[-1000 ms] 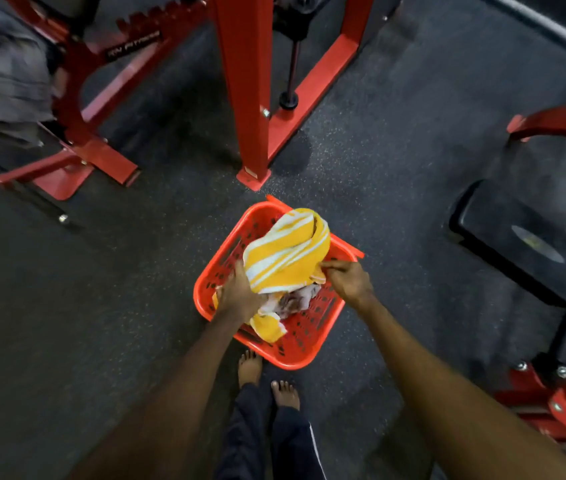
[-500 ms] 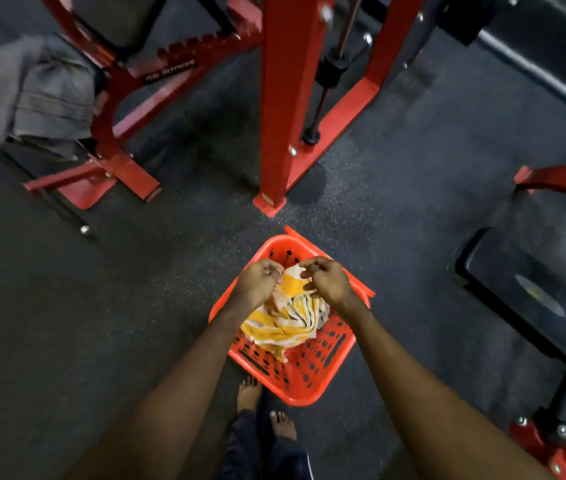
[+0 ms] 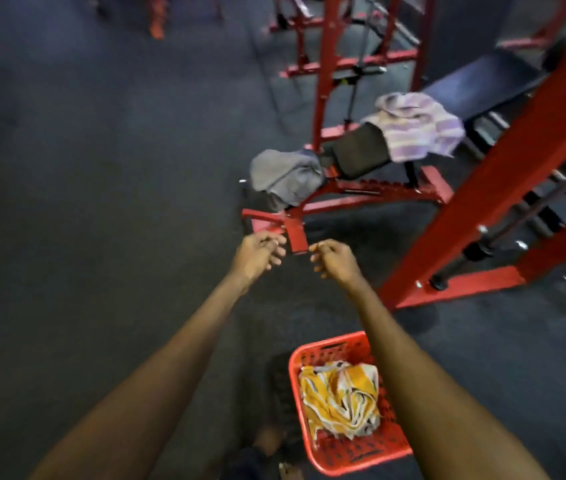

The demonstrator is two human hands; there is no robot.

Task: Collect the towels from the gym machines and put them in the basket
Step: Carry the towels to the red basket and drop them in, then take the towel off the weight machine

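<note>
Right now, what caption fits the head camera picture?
Empty hands reach toward gray towel; yellow towel in basket.

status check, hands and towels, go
Left hand and right hand empty, loosely curled. Yellow striped towel in red basket. Grey towel and purple towel on the bench. Path clear.

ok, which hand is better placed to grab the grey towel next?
Left. The left hand sits almost directly below the grey towel on the bench's near end; the right hand is farther to its right. Both hands are empty.
</note>
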